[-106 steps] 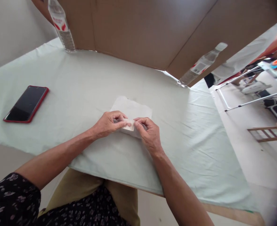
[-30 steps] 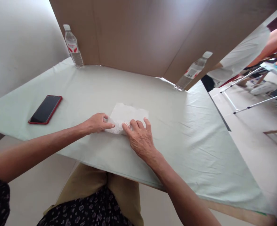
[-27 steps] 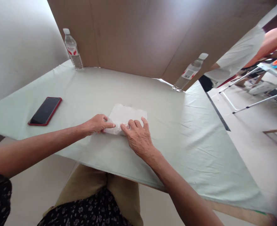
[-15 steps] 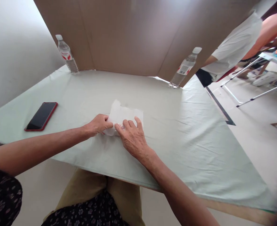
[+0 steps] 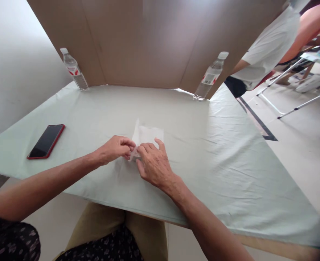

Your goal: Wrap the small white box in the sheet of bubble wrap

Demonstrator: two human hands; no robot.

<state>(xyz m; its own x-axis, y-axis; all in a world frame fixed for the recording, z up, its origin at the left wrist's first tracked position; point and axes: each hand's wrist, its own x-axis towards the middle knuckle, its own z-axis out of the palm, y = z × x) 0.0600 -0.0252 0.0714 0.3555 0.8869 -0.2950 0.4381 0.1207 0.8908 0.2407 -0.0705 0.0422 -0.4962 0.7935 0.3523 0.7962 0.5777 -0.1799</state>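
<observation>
A thin white sheet of paper (image 5: 151, 134), slightly see-through, lies on the table in front of me. Its left edge stands up in a fold. My left hand (image 5: 119, 148) pinches this raised edge between thumb and bent fingers. From the right, my right hand (image 5: 154, 159) rests over the near part of the sheet, fingertips and thumb closed down around the folded portion, little finger sticking up. Something small with faint reddish marks shows under my right fingertips at the fold; its kind is hidden.
A pale green cloth (image 5: 100, 108) covers the table. A phone in a red case (image 5: 46, 141) lies at left. Water bottles stand at back left (image 5: 75, 70) and back right (image 5: 210, 78) before a brown board (image 5: 149, 43). Beyond the right edge sits a person in a white shirt (image 5: 271, 47).
My left hand has moved a little right and lifted the sheet's left side, folding it inward. My right fingers have drawn closer together over the fold. The view has shifted slightly.
</observation>
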